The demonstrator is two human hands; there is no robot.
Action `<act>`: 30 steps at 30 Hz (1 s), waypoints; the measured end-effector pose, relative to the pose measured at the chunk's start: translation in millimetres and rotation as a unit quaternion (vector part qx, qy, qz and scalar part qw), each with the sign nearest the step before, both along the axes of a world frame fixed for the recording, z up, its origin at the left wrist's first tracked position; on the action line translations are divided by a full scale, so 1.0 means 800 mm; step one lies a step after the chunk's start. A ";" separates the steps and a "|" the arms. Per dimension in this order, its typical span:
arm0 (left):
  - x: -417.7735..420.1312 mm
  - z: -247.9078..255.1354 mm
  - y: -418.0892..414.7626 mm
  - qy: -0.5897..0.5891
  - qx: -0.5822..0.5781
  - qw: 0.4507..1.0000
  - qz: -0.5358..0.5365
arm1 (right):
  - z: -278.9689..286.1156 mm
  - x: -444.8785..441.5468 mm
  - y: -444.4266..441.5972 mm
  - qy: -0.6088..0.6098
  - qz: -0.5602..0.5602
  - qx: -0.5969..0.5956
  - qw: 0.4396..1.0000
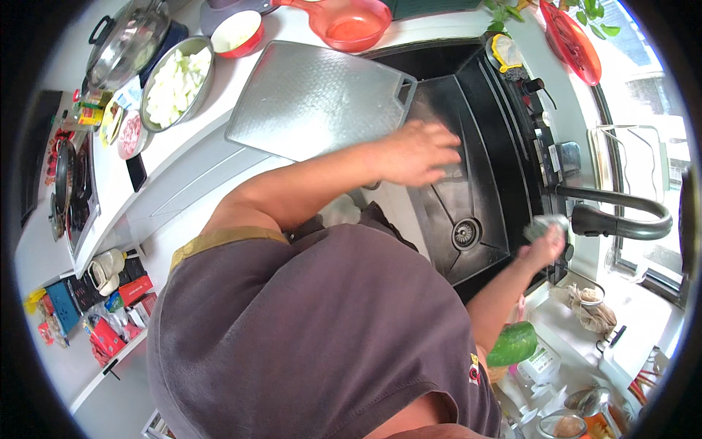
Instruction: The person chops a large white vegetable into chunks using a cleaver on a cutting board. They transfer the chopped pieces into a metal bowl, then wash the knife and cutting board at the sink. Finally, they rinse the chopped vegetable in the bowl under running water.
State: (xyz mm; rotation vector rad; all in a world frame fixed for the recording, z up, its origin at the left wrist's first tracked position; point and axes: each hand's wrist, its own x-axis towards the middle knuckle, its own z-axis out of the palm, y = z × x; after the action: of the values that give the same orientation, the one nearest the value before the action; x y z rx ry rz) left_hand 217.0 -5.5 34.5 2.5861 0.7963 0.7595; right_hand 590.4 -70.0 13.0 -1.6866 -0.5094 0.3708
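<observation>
My left hand (419, 153) is spread over the black sink (477, 175), fingers apart and nothing visible in them. Its wrist passes just beside the lower right edge of a grey metallic-looking cutting board (318, 99), which lies across the counter edge and reaches the sink's rim. Whether wrist and board touch is unclear. At the sink's window side, my right hand (543, 248) grips a small blurred grey-green item (545, 224), perhaps a cloth or scrubber. It is close to the dark pull-out faucet (614, 219). Down in the basin sits the drain strainer (466, 234).
Left counter: a metal bowl of cut pale vegetables (178, 88), a dish of chopped meat (130, 134), a phone (136, 172). A red pan (351, 24) stands behind the board. Near my right arm are a green melon-like piece (513, 344), a white bottle (540, 362) and metal strainers (562, 425).
</observation>
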 end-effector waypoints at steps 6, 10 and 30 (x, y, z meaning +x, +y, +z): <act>-0.183 -0.019 -0.013 -0.022 0.053 0.971 0.231 | 0.012 -0.216 -0.015 0.196 0.257 0.077 0.943; -0.305 -0.035 -0.046 -0.005 0.080 0.909 0.410 | 0.029 -0.308 -0.024 -0.321 0.440 0.047 0.837; -0.458 -0.088 -0.094 -0.066 -0.265 0.875 0.400 | -0.058 -0.702 0.073 -0.538 0.682 -0.009 0.496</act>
State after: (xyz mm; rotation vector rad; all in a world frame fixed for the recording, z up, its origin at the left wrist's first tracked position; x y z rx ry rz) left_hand -149.1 -81.1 -36.0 1.6508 1.7744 0.7583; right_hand 28.5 -11.8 -33.0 -0.9171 -2.8337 0.3345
